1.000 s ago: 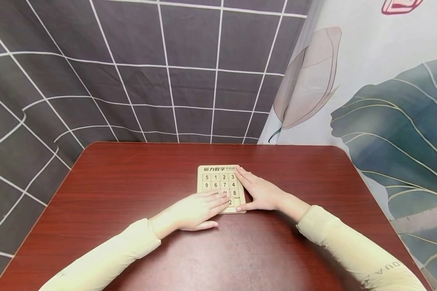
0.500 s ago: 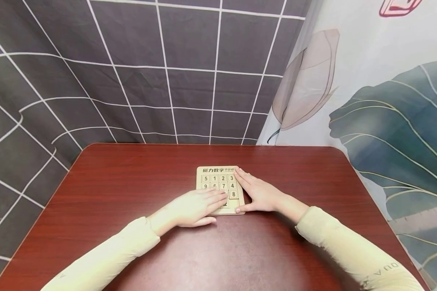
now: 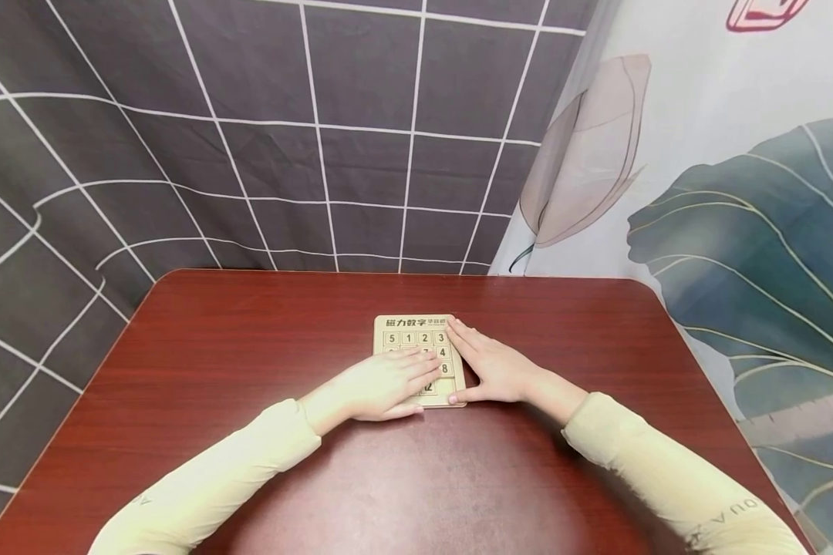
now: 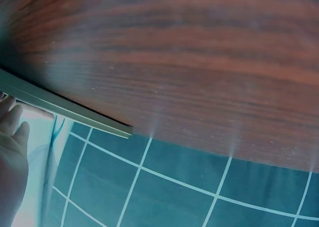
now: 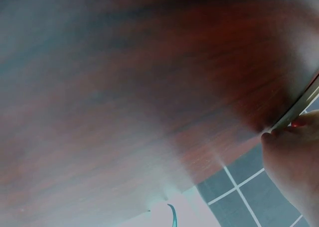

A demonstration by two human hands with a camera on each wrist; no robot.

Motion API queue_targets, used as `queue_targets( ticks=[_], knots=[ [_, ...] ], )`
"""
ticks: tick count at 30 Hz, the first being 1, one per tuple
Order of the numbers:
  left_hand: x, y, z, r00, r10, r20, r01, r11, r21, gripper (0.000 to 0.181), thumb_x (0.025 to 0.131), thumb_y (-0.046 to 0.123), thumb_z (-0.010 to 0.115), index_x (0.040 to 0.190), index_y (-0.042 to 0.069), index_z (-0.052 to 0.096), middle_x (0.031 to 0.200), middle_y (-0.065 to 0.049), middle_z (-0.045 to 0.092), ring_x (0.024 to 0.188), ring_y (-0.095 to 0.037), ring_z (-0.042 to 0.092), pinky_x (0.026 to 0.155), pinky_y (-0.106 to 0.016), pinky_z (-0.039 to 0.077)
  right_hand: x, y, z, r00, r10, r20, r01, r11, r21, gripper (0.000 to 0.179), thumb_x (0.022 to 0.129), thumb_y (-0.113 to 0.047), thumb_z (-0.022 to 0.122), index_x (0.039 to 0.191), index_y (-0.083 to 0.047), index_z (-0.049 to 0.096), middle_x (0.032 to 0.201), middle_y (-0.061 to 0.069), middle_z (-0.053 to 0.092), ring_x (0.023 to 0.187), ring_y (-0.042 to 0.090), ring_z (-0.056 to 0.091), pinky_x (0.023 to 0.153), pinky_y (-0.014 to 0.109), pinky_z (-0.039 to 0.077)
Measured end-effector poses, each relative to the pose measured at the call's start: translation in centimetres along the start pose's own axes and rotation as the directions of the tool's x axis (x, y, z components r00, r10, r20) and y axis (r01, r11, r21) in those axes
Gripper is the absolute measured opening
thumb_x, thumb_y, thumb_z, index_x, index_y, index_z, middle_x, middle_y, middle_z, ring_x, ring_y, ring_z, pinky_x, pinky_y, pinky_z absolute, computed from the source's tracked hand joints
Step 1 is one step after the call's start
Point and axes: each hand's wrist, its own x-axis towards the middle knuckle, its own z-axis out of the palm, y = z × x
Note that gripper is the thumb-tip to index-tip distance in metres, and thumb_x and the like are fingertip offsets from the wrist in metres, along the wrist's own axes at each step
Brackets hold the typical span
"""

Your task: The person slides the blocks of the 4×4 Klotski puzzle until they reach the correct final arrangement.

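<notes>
A wooden number sliding puzzle lies flat on the table. The tiles 5, 1, 2, 3 show along its top row, with 4 and 8 below at the right. Across the lower middle tiles my left hand lies with straight fingers, hiding several numbers. A gap shows at the bottom right, right of the 12 tile. My right hand rests against the puzzle's right edge, its straight fingers at the upper corner and its thumb at the lower. In both wrist views the hands meet the puzzle's edge.
The red-brown wooden table spreads around the puzzle. Behind it hangs a dark grid-patterned curtain, joined at the right by a white leaf-print curtain.
The 12 tile has slid left, widening the gap at the bottom right. My left hand has shifted slightly up and right over the tiles. My right hand stays at the puzzle's edge.
</notes>
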Motion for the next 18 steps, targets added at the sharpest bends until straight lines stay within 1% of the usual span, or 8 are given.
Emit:
queue_targets(
  ticks=[8, 14, 18],
  knots=[
    [-0.1, 0.4, -0.1, 1.000, 0.009, 0.011, -0.009, 1.000, -0.002, 0.063, 0.109, 0.048, 0.052, 0.155, 0.006, 0.053, 0.163, -0.011, 0.052, 0.153, -0.025, 0.049, 0.130, -0.039, 0.039, 0.1, -0.1, 0.0, 1.000, -0.003, 0.003, 0.003, 1.000, 0.012, 0.116, 0.090, -0.060, 0.075, 0.167, 0.006, 0.019, 0.178, 0.021, 0.010, 0.165, 0.036, 0.020, 0.134, 0.052, 0.027],
    [-0.4, 1.2, -0.2, 0.999, 0.038, -0.016, -0.038, 0.999, -0.006, 0.064, 0.107, 0.050, 0.055, 0.153, 0.006, 0.056, 0.159, -0.011, 0.056, 0.150, -0.025, 0.052, 0.128, -0.039, 0.041, 0.2, 0.0, 0.0, 1.000, 0.004, 0.004, -0.004, 1.000, 0.010, 0.117, 0.090, -0.062, 0.075, 0.167, 0.004, 0.018, 0.179, 0.019, 0.009, 0.165, 0.036, 0.020, 0.133, 0.053, 0.028],
    [-0.6, 1.5, 0.0, 0.998, 0.060, -0.028, -0.060, 0.998, -0.011, 0.065, 0.107, 0.051, 0.054, 0.153, 0.005, 0.055, 0.158, -0.011, 0.057, 0.150, -0.026, 0.053, 0.127, -0.040, 0.042, 0.1, 0.1, 0.0, 1.000, 0.008, 0.007, -0.008, 1.000, 0.014, 0.117, 0.090, -0.062, 0.075, 0.167, 0.005, 0.018, 0.179, 0.020, 0.009, 0.165, 0.036, 0.020, 0.134, 0.053, 0.028]
  ],
)
